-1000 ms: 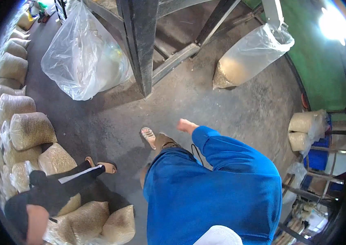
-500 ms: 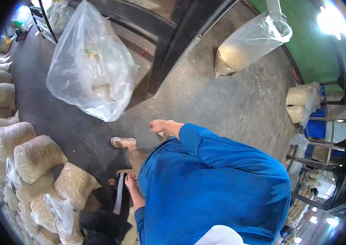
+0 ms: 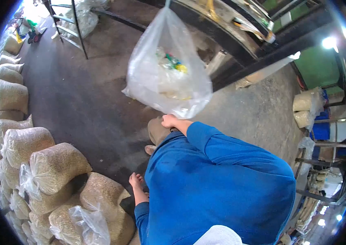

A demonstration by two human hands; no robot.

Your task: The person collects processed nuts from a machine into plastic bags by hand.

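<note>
My right hand (image 3: 169, 121) swings in front of my thigh, its fingers curled closed with nothing showing in them. Just above it in the view hangs a clear plastic bag (image 3: 144, 77) with white, green and yellow scraps inside; its lower edge comes close to the hand. My left hand (image 3: 137, 180) hangs low at my other side, holding nothing, fingers loosely bent and a little apart. The nearest things to it are filled sacks (image 3: 101, 194) of pale, grainy material, stacked at the left. A shoe (image 3: 150, 150) shows below my trouser leg.
A dark frame (image 3: 238, 67) with a cluttered top stands ahead on the right. Long rows of filled sacks (image 3: 11, 96) line the left side. A metal ladder (image 3: 70, 28) stands at the far left. More filled bags (image 3: 302, 110) are near the right wall.
I have walked forward and the view has turned. The hanging bag now appears further right, close above my right hand. The dark-clothed person at lower left is no longer visible.
</note>
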